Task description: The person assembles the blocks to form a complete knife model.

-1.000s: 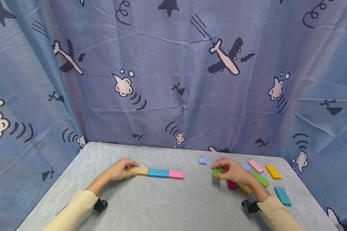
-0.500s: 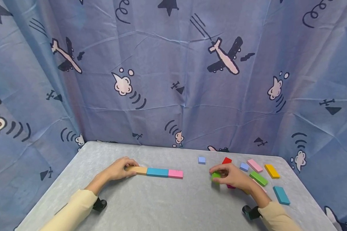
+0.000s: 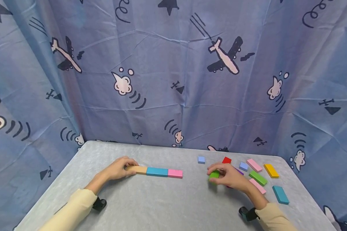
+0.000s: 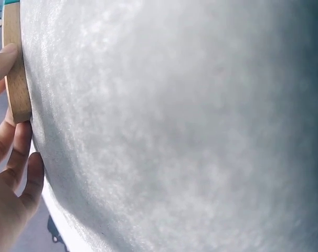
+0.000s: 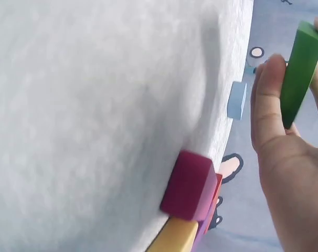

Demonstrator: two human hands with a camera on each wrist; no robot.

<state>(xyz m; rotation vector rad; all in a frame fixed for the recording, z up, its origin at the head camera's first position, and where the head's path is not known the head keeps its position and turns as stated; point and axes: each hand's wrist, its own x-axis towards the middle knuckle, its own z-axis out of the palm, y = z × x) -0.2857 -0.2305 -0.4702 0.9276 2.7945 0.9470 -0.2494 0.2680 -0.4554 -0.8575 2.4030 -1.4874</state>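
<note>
My left hand (image 3: 118, 169) pinches the left end of a natural wood block (image 3: 141, 170) lying flat on the table. A teal block (image 3: 157, 172) and a pink block (image 3: 175, 173) continue from it end to end, making one straight row. In the left wrist view the thumb lies against the wooden block (image 4: 15, 79), with fingertips at its end. To the right of the row, my right hand (image 3: 232, 177) holds a green block (image 3: 214, 175) between thumb and fingers. The right wrist view shows this green block (image 5: 299, 79) raised off the table.
Loose blocks lie around the right hand: red (image 3: 226, 160), small blue (image 3: 244, 166), pink (image 3: 254, 165), yellow (image 3: 271, 171), green (image 3: 258, 177) and teal (image 3: 280, 194). A small blue block (image 3: 201, 159) sits farther back. Magenta (image 5: 188, 186) and yellow (image 5: 175, 236) blocks lie below the hand. A patterned curtain (image 3: 173, 80) hangs behind.
My right hand has lifted the green block and shifted slightly left with it, uncovering red, purple and pink blocks. The left hand and the row have stayed in place.
</note>
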